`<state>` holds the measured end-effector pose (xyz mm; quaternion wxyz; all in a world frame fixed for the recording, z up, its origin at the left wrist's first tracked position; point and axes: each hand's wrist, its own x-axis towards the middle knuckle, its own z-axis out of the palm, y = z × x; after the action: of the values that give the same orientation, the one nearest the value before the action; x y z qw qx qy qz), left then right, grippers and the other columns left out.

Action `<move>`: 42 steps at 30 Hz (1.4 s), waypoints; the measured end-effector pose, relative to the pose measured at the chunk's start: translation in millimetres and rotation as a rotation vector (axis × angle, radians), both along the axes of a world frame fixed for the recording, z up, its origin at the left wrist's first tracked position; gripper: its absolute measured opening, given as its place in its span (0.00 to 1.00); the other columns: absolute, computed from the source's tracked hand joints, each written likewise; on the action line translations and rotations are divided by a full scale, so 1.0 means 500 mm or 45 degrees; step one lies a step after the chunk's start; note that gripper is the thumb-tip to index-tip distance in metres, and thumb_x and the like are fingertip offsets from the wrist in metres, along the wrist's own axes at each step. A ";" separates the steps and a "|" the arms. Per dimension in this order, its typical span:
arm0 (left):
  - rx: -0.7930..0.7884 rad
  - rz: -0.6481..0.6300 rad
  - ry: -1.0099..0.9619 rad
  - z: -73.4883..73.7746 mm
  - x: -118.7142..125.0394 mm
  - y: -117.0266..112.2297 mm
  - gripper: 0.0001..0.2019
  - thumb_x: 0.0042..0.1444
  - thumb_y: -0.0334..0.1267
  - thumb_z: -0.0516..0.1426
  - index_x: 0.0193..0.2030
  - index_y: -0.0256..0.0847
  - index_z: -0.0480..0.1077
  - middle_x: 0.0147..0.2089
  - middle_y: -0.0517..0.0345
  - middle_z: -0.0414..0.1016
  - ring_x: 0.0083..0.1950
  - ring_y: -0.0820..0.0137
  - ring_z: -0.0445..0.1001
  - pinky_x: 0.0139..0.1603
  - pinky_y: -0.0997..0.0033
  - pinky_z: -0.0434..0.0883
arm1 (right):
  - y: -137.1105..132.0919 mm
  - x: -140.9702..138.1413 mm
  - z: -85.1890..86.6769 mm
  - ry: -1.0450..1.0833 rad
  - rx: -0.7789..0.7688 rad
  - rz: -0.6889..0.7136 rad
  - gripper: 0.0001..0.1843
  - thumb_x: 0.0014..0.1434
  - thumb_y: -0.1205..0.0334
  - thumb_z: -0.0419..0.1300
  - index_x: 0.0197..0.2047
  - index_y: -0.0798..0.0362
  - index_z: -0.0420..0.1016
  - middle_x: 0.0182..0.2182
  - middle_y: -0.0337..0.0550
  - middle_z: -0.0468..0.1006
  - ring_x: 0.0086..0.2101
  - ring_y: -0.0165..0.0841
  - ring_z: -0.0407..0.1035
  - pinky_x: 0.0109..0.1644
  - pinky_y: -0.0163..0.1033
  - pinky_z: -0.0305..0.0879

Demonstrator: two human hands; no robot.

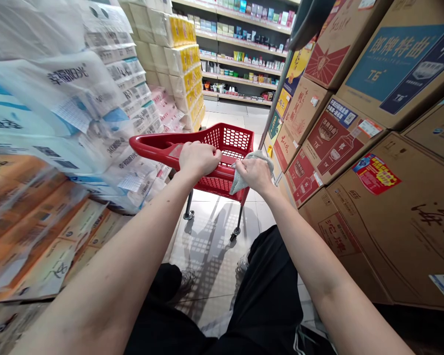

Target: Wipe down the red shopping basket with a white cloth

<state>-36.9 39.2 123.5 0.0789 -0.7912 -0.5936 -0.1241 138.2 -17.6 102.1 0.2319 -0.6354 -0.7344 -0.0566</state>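
In front of me stands a red plastic shopping cart (240,135) on dark legs with small wheels. My left hand (200,157) is closed around the middle of its red handle. Toward the handle's right end, my right hand (254,172) is closed on a grey cloth (240,182), which is bunched up between the hand and the cart and hangs down below the handle. The fingertips of both hands are hidden from this side. Through the holes in the basket wall I see part of the inside.
Stacked paper packs (96,98) line the left side. Cardboard cartons (355,162) are piled close on the right, beside a grey metal post (277,101). Shelves of small goods (244,44) run across the far end. Pale floor tiles (210,256) lie underfoot.
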 end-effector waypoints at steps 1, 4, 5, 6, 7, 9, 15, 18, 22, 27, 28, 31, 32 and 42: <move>-0.003 0.009 -0.003 0.001 0.000 -0.001 0.25 0.59 0.48 0.42 0.37 0.42 0.79 0.41 0.45 0.79 0.47 0.56 0.72 0.49 0.57 0.60 | -0.002 -0.002 0.001 -0.004 -0.005 -0.001 0.27 0.68 0.50 0.45 0.28 0.54 0.79 0.26 0.43 0.79 0.28 0.31 0.70 0.32 0.35 0.52; -0.013 0.040 -0.017 0.004 0.000 -0.005 0.25 0.59 0.47 0.42 0.38 0.42 0.79 0.43 0.46 0.80 0.48 0.56 0.72 0.50 0.58 0.60 | -0.008 -0.007 0.000 -0.016 0.007 0.006 0.28 0.68 0.50 0.44 0.27 0.54 0.78 0.25 0.43 0.79 0.27 0.30 0.69 0.32 0.35 0.52; -0.017 0.045 -0.024 0.004 0.000 -0.006 0.25 0.59 0.47 0.43 0.39 0.42 0.80 0.43 0.46 0.80 0.49 0.56 0.72 0.50 0.58 0.60 | -0.010 -0.008 -0.002 -0.019 0.017 0.007 0.29 0.68 0.50 0.44 0.27 0.54 0.78 0.25 0.42 0.78 0.27 0.30 0.69 0.32 0.35 0.52; -0.018 0.049 -0.031 0.005 0.000 -0.007 0.25 0.59 0.47 0.43 0.39 0.42 0.80 0.43 0.46 0.80 0.49 0.56 0.72 0.51 0.58 0.60 | -0.012 -0.010 -0.003 -0.020 0.025 0.010 0.29 0.68 0.50 0.44 0.27 0.54 0.78 0.25 0.42 0.78 0.27 0.29 0.68 0.31 0.35 0.52; -0.018 0.052 -0.038 0.006 0.000 -0.008 0.25 0.59 0.47 0.43 0.39 0.42 0.80 0.43 0.45 0.80 0.49 0.56 0.72 0.51 0.58 0.60 | -0.013 -0.010 -0.004 -0.019 0.031 0.015 0.29 0.68 0.50 0.44 0.27 0.54 0.78 0.24 0.42 0.78 0.26 0.29 0.68 0.31 0.35 0.51; -0.019 0.054 -0.041 0.006 0.000 -0.009 0.25 0.59 0.47 0.42 0.38 0.42 0.80 0.43 0.46 0.80 0.49 0.56 0.72 0.51 0.57 0.60 | -0.013 -0.011 -0.006 -0.016 0.033 0.023 0.29 0.68 0.49 0.44 0.26 0.54 0.77 0.24 0.42 0.77 0.26 0.29 0.67 0.31 0.35 0.51; 0.022 0.058 -0.029 0.005 0.000 -0.014 0.25 0.60 0.46 0.42 0.37 0.42 0.80 0.41 0.46 0.80 0.47 0.57 0.72 0.50 0.57 0.61 | -0.012 -0.009 -0.008 -0.008 0.033 0.047 0.31 0.68 0.47 0.43 0.23 0.54 0.75 0.21 0.41 0.75 0.25 0.28 0.65 0.31 0.36 0.49; 0.036 0.054 -0.046 0.005 0.001 -0.016 0.25 0.60 0.45 0.42 0.38 0.40 0.80 0.41 0.45 0.80 0.47 0.56 0.73 0.50 0.57 0.61 | -0.011 -0.007 -0.008 -0.007 0.025 0.048 0.31 0.68 0.48 0.43 0.22 0.54 0.74 0.20 0.40 0.74 0.24 0.28 0.64 0.31 0.36 0.48; 0.020 0.056 -0.057 0.007 0.001 -0.019 0.25 0.60 0.45 0.41 0.39 0.41 0.80 0.42 0.46 0.80 0.47 0.57 0.73 0.50 0.57 0.61 | -0.010 -0.006 -0.009 -0.016 0.028 0.045 0.31 0.68 0.48 0.43 0.22 0.54 0.74 0.20 0.40 0.74 0.24 0.28 0.64 0.30 0.36 0.48; 0.040 0.061 -0.064 0.005 0.001 -0.021 0.26 0.60 0.46 0.41 0.39 0.40 0.80 0.42 0.45 0.80 0.47 0.56 0.73 0.50 0.57 0.60 | -0.007 -0.007 -0.013 -0.023 0.065 0.045 0.31 0.68 0.50 0.43 0.22 0.54 0.75 0.21 0.41 0.74 0.25 0.28 0.65 0.31 0.36 0.49; 0.043 0.067 -0.061 0.004 0.001 -0.021 0.26 0.60 0.46 0.41 0.40 0.41 0.80 0.42 0.46 0.80 0.47 0.57 0.73 0.50 0.57 0.61 | -0.007 -0.007 -0.014 -0.025 0.068 0.044 0.31 0.68 0.50 0.43 0.23 0.54 0.75 0.21 0.41 0.75 0.25 0.29 0.65 0.31 0.36 0.49; 0.040 0.073 -0.065 0.003 0.002 -0.022 0.26 0.60 0.46 0.41 0.41 0.41 0.80 0.43 0.47 0.80 0.48 0.57 0.73 0.51 0.57 0.60 | -0.008 -0.008 -0.017 -0.029 0.078 0.035 0.30 0.68 0.50 0.43 0.24 0.54 0.76 0.22 0.41 0.76 0.26 0.29 0.66 0.32 0.36 0.51; 0.041 0.072 -0.069 0.003 0.002 -0.022 0.26 0.60 0.45 0.41 0.41 0.41 0.80 0.43 0.47 0.80 0.48 0.57 0.73 0.51 0.57 0.60 | -0.009 -0.009 -0.017 -0.030 0.081 0.032 0.30 0.68 0.50 0.43 0.24 0.54 0.76 0.23 0.41 0.76 0.26 0.29 0.66 0.32 0.36 0.51; 0.035 0.078 -0.101 0.001 0.003 -0.018 0.25 0.60 0.45 0.42 0.41 0.41 0.80 0.43 0.47 0.80 0.49 0.56 0.73 0.51 0.56 0.60 | 0.018 -0.012 0.012 0.018 -0.186 -0.014 0.26 0.67 0.50 0.47 0.29 0.55 0.78 0.27 0.49 0.79 0.28 0.36 0.71 0.34 0.38 0.59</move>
<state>-35.2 30.4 124.0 0.0699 -0.7660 -0.6184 -0.1611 132.1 -8.7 108.2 0.1898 -0.6551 -0.7313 0.0004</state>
